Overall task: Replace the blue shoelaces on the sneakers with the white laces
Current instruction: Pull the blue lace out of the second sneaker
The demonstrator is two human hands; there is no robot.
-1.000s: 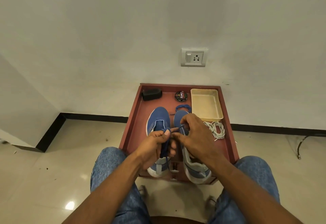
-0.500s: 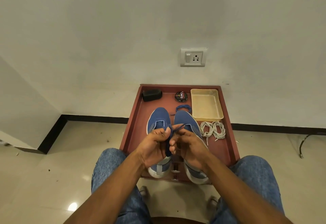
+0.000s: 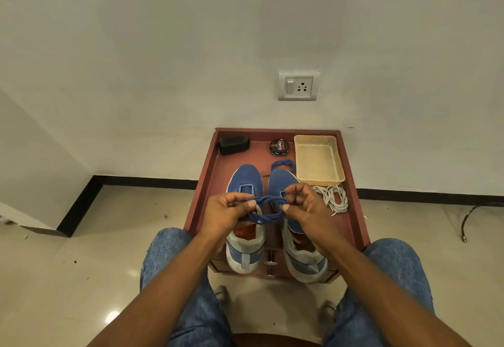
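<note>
Now left hand (image 3: 226, 214) and right hand (image 3: 302, 207) each pinch end of looped blue lace (image 3: 266, 209), stretched between them above sneakers (image 3: 245, 183) on table (image 3: 351, 210). White laces (image 3: 332, 198) right of sneakers.

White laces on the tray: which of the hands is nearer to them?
Right. The right hand sits just left of the white laces, holding the blue lace; the left hand is farther left, beyond it.
</note>
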